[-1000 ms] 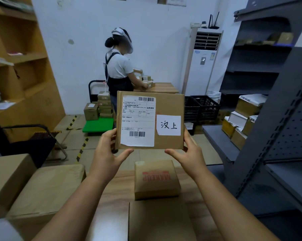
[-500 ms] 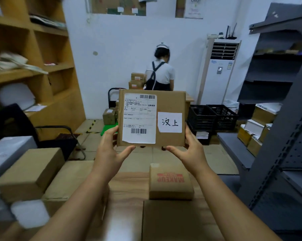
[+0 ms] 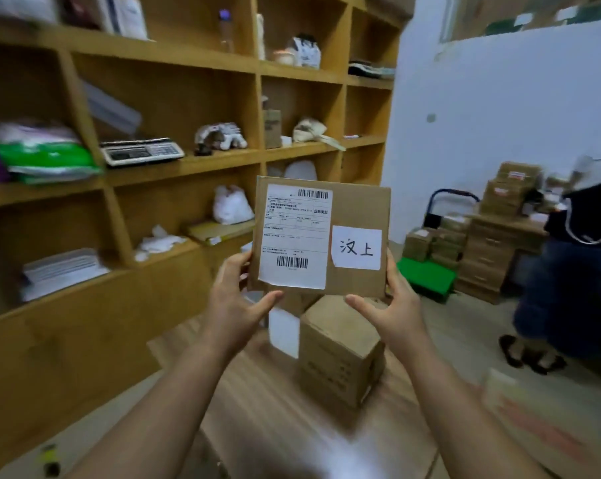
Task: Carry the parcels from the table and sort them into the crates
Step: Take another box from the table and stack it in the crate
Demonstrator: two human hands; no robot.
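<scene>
Head view: one flat parcel (image 3: pixel 321 236) is held upright at the centre of the frame, its face toward the camera, by two hands. The left hand (image 3: pixel 235 305) grips its lower left edge and the right hand (image 3: pixel 394 307) its lower right edge; on each, the thumb lies under the bottom edge and the fingers (image 3: pixel 390 267) curl round the side to the back, so both hands are closed on the parcel. Two labels are on its face: one white shipping label (image 3: pixel 295 236) with two barcodes on the left, and one smaller white slip (image 3: pixel 356 247) with two handwritten characters on the right.

Below the parcel, at lower centre, one taller carton (image 3: pixel 340 350) stands on the wooden table (image 3: pixel 257 409), with a white sheet on its left side. At the lower right edge one more box (image 3: pixel 547 430) shows, blurred.

The left half of the frame is filled by one wooden shelf unit (image 3: pixel 188 164). On it are one scale (image 3: pixel 142 153), one green and white packet (image 3: pixel 43 153) at the far left, and several white bags too blurred to count.

At right, in the middle of the frame, one green cart (image 3: pixel 427 278) carries stacked cartons (image 3: pixel 433 242); their number cannot be told. Further right one person (image 3: pixel 575 271) stands, cut off by the frame edge.
</scene>
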